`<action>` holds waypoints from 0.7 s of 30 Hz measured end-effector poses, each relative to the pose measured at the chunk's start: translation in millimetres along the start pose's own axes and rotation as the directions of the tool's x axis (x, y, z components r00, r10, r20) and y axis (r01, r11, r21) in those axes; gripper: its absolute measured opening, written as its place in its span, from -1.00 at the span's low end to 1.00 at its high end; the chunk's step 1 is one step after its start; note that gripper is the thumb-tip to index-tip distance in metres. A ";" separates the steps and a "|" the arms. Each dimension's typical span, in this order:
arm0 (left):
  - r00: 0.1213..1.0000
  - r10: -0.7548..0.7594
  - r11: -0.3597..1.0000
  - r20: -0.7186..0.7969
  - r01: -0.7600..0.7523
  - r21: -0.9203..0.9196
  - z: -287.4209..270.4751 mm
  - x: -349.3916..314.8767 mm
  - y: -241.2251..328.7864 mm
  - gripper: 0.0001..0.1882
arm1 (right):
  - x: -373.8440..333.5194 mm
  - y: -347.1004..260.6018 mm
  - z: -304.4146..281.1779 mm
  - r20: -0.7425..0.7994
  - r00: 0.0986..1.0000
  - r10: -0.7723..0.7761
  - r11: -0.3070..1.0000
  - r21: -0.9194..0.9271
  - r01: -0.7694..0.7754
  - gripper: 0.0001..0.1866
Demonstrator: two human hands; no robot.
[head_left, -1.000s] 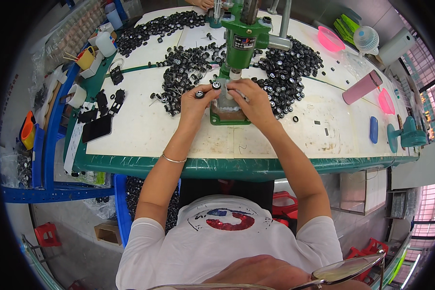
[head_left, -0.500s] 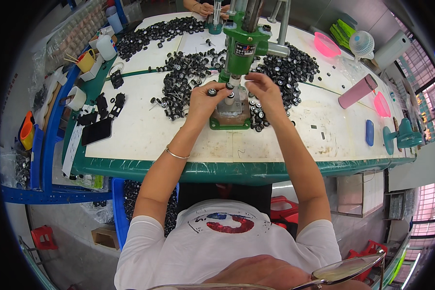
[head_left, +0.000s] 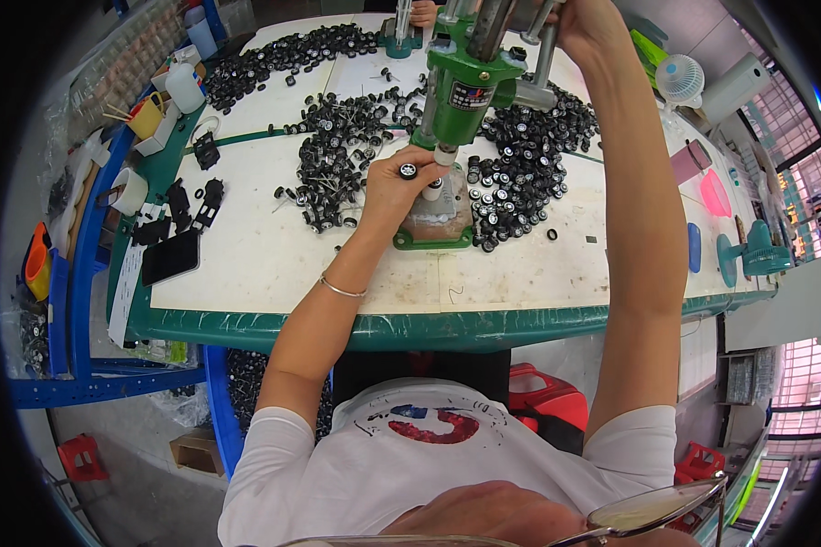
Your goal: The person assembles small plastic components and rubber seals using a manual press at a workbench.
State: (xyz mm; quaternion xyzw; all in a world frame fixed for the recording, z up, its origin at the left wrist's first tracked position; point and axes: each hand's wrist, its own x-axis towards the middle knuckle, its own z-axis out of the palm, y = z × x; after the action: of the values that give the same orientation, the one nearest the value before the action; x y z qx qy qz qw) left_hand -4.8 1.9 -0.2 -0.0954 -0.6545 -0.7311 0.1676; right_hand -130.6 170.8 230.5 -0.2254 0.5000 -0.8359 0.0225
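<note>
A green hand press (head_left: 465, 91) stands in front of me on its metal base plate (head_left: 420, 230). Pinched in my left hand (head_left: 392, 190) is a small black toy wheel (head_left: 409, 170) with a silver hub, close beside the press ram (head_left: 445, 153). A second small wheel (head_left: 433, 183) sits on a pale post under the ram, at my left fingertips. My right arm is stretched up and forward. At the upper edge, my right hand (head_left: 586, 32) is closed around the press lever (head_left: 556, 13), its fingers partly cut off.
Heaps of black wheels (head_left: 524, 173) lie right of the press, with wheels on axles (head_left: 342, 150) to its left. Black plastic parts (head_left: 181, 205) and a dark phone (head_left: 171, 258) lie at the left. A pink bottle (head_left: 691, 161) and small fans (head_left: 759, 252) stand right. Another person's hand (head_left: 422, 13) shows beyond.
My right hand has moved from beside the ram up and right to the press lever. My left hand stays at the press with the wheel.
</note>
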 end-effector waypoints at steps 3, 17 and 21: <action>1.000 0.026 0.999 0.016 -0.027 0.033 2.6 2.8 2.2 -0.83 | 8.8 -3.1 -16.5 0.176 0.963 0.202 0.939 0.246 -0.242 -0.80; 0.999 -0.049 0.998 0.007 0.048 0.043 -3.2 -2.1 1.0 -0.87 | -59.4 7.2 46.5 -0.214 0.839 -0.500 0.863 -0.197 0.464 -0.65; 0.997 -0.067 0.998 0.042 0.067 0.015 3.6 0.9 3.5 -0.87 | -78.5 5.9 30.9 -0.131 0.761 -0.635 0.769 -0.190 0.610 -0.64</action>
State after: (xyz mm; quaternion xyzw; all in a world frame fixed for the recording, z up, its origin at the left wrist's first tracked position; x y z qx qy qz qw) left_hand -4.6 5.1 3.8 -0.0878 -0.6658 -0.7295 0.1297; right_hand -49.0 163.0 209.9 -0.2999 0.4520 -0.7769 -0.3196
